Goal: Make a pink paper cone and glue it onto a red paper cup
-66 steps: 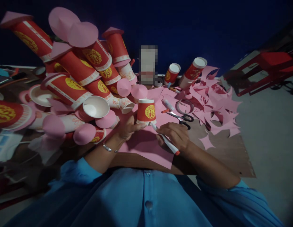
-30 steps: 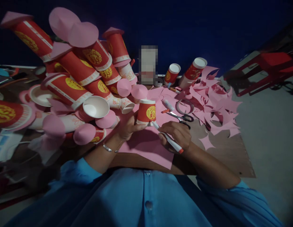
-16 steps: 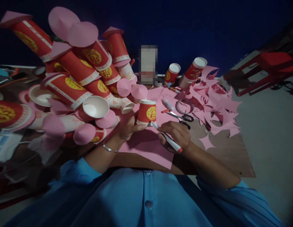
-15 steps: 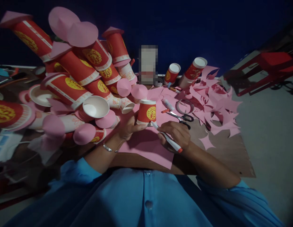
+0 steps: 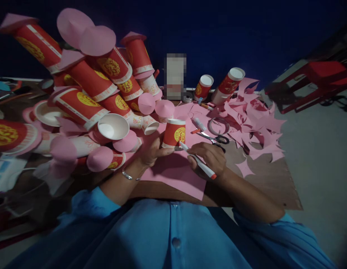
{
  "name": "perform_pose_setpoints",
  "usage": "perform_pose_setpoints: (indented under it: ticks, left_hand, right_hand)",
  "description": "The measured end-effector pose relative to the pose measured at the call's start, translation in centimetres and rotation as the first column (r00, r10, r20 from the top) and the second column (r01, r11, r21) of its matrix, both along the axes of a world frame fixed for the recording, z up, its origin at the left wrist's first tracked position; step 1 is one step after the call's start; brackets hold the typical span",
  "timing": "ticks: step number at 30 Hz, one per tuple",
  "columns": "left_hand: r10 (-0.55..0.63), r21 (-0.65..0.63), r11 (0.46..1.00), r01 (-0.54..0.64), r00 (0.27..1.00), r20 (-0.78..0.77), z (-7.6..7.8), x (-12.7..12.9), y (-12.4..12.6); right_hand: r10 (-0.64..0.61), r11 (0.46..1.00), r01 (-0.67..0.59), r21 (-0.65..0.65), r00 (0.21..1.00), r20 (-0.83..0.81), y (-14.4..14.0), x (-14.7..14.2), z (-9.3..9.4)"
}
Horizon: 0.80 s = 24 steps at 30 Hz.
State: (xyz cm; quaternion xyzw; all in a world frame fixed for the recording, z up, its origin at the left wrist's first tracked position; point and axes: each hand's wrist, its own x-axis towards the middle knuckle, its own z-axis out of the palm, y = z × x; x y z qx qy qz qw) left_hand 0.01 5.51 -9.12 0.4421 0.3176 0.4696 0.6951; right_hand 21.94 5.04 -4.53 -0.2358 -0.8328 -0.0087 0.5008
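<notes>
**One red paper cup with a round yellow emblem (image 5: 173, 132) and one white marker pen with a red end (image 5: 203, 166)**

The left hand (image 5: 151, 153) curls around the cup's lower left, thumb along its bottom edge; the right hand (image 5: 209, 158) pinches the pen, its tip at the cup's lower right. The cup is over one pink paper sheet (image 5: 173, 175) on the brown wooden bench (image 5: 271, 183). Beyond the right hand lie one pair of black-handled scissors (image 5: 216, 139) and one clear tape roll (image 5: 214, 130). A heap of red paper cups with pink paper cones (image 5: 91, 80), on the left, overlaps too much to count; pink paper scraps (image 5: 253, 123) tangle opposite, one four-pointed piece (image 5: 244, 168) apart.
</notes>
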Motion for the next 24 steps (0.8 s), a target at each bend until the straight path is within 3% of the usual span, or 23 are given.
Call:
perform_pose_setpoints:
  ticks: [15, 24]
  left_hand:
    - [0.034, -0.011, 0.999, -0.035, 0.999, -0.039, -0.56, -0.14, 0.03]
    - [0.121, 0.092, 0.99, -0.104, 0.97, -0.213, -0.5, 0.21, -0.01]
  right_hand:
    - [0.029, 1.0, -0.029, 0.008, 1.0, -0.009, -0.12, -0.05, 0.22]
    - [0.017, 1.0, -0.016, 0.018, 1.0, -0.012, -0.27, 0.17, 0.03]
